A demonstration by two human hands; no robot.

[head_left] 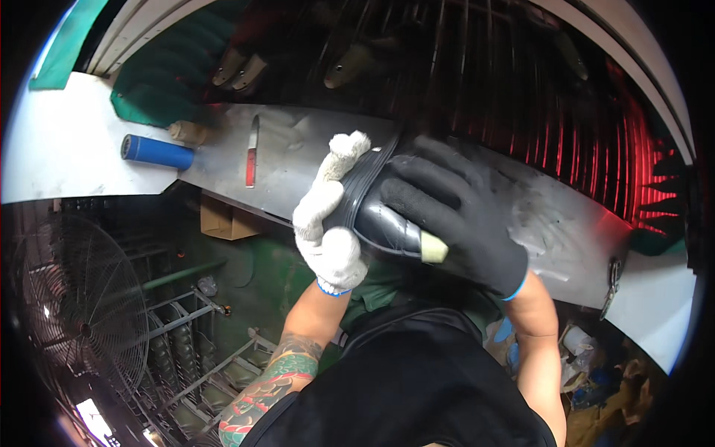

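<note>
A black shoe with a glossy upper and a ridged sole edge is held up in front of my body, over the near edge of the metal bench. A pale yellow block, perhaps the end of a last, pokes out of its near end. My left hand, in a white knitted glove, grips the sole side, its fingers bent round the edge. On the other side my right hand, in a black glove with a blue cuff, lies over the upper with its fingers curved onto it. Its outline is slightly blurred.
A red-handled knife lies on the metal bench, left of the shoe. Beside it are a blue cylinder and a brown roll. Beyond, a dark, red-lit slatted area holds several last-like shapes. A large fan stands lower left.
</note>
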